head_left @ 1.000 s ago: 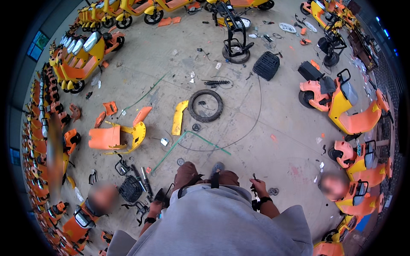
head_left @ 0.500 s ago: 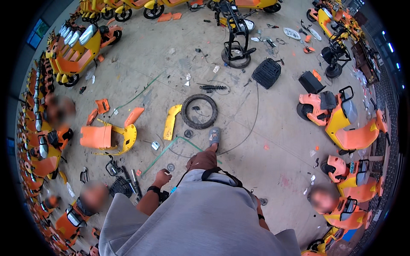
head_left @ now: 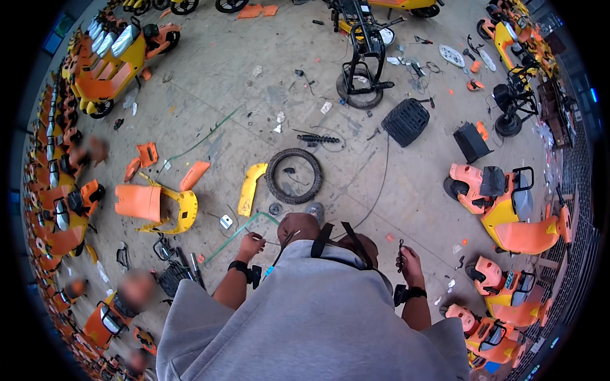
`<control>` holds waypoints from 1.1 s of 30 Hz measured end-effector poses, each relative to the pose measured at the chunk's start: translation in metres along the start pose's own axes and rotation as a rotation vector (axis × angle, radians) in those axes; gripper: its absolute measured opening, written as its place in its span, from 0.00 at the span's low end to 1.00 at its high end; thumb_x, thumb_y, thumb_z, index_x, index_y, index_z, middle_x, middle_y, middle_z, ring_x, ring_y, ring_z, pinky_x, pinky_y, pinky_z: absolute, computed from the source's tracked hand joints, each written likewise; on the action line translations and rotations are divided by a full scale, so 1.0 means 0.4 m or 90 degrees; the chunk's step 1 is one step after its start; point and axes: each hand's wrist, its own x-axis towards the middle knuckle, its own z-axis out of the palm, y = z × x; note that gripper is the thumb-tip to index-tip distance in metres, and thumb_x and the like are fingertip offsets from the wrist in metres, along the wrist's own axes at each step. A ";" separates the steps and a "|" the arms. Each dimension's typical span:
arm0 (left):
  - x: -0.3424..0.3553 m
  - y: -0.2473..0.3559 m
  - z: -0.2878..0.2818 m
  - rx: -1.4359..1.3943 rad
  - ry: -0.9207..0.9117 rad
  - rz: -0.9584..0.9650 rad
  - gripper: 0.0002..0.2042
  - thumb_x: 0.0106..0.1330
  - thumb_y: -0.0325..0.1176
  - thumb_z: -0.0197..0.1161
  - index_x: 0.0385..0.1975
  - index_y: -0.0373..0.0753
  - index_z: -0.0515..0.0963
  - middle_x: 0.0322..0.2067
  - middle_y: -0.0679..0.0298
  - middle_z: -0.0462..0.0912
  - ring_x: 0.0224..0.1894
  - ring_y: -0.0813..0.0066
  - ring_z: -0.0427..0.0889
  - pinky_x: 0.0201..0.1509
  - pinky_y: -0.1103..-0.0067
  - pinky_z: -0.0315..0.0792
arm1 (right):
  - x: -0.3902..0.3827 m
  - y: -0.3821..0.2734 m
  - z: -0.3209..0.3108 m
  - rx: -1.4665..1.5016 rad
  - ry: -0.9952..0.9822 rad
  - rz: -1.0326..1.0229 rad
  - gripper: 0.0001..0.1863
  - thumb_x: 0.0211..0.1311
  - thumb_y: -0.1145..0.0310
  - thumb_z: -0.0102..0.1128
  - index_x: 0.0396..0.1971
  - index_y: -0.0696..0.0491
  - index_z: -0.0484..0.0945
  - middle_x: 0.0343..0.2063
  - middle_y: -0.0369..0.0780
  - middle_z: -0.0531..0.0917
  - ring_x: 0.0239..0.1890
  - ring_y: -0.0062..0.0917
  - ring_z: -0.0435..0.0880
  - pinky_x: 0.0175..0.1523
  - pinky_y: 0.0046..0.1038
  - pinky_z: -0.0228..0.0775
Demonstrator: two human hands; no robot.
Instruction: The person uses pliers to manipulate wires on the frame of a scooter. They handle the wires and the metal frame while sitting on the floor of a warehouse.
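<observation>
My left hand [head_left: 252,243] is beside my left thigh, fingers curled on what looks like a small pale object, too small to name. My right hand [head_left: 408,259], low at my right side, holds a slim dark metal tool upright. In front of my shoe [head_left: 314,210] lie a black tire [head_left: 293,197] with a small dark part inside it and a yellow body panel [head_left: 251,189]. A black shock absorber [head_left: 317,138] rests beyond the tire, and a thin cable [head_left: 386,166] runs across the floor on the right.
An orange-and-yellow body assembly [head_left: 136,203] lies left, beside scattered panels. Scooters [head_left: 518,235] line both sides. A black stripped frame [head_left: 359,47] stands ahead, with a black basket [head_left: 405,120] and a black box [head_left: 471,143] to its right. Metal tubes [head_left: 196,270] lie near my left.
I have stepped forward, so the tire and panel sit nearer my legs. My left hand has risen and swung forward; the right hand, partly hidden half a second ago, shows again with the tool.
</observation>
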 end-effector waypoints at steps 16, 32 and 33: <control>-0.044 0.105 0.084 -0.172 0.130 -0.196 0.12 0.55 0.30 0.64 0.36 0.32 0.75 0.24 0.58 0.82 0.20 0.71 0.81 0.21 0.77 0.74 | 0.328 -0.324 -0.006 0.188 -0.055 0.042 0.18 0.62 0.52 0.56 0.46 0.48 0.73 0.28 0.34 0.76 0.32 0.22 0.75 0.38 0.26 0.65; 0.003 0.908 0.370 0.031 0.200 0.196 0.15 0.56 0.31 0.65 0.39 0.29 0.76 0.25 0.57 0.83 0.25 0.74 0.82 0.29 0.79 0.75 | 0.648 -0.579 -0.389 -0.055 0.110 0.125 0.20 0.54 0.55 0.66 0.38 0.54 0.75 0.27 0.34 0.79 0.26 0.19 0.74 0.30 0.22 0.65; -0.002 0.909 0.372 0.046 0.192 0.191 0.15 0.56 0.31 0.65 0.39 0.28 0.76 0.25 0.57 0.83 0.25 0.74 0.82 0.29 0.79 0.75 | 0.657 -0.588 -0.385 -0.055 0.107 0.144 0.21 0.53 0.55 0.67 0.39 0.55 0.75 0.28 0.35 0.79 0.26 0.19 0.74 0.30 0.22 0.65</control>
